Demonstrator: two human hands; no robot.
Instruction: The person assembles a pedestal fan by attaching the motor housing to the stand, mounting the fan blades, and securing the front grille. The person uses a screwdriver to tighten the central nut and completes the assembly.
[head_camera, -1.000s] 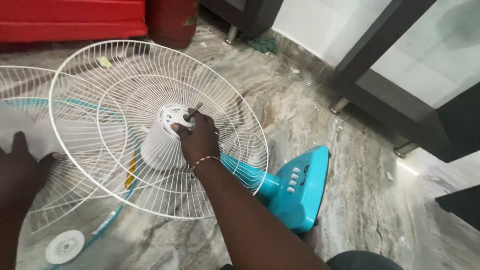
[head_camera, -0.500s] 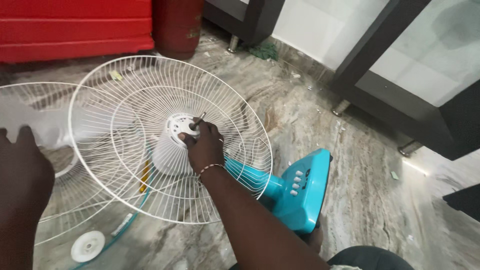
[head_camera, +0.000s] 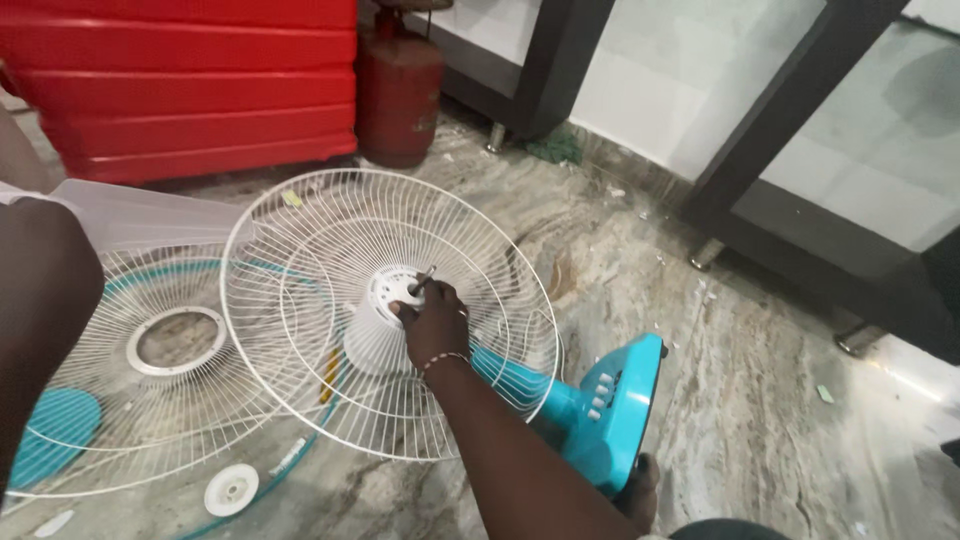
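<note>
White wire fan guard tilted on motor hub, beside teal base. Right hand pinching shaft; left hand now out of view.

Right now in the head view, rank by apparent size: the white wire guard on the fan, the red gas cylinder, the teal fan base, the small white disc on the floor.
1. white wire guard
2. teal fan base and red gas cylinder: look alike; the cylinder stands farther off and is cropped, so unranked
3. small white disc

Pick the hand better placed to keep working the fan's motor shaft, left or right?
Right. The right hand already rests on the motor hub at the shaft inside the rear grille. The left arm is off at the frame edge.
</note>
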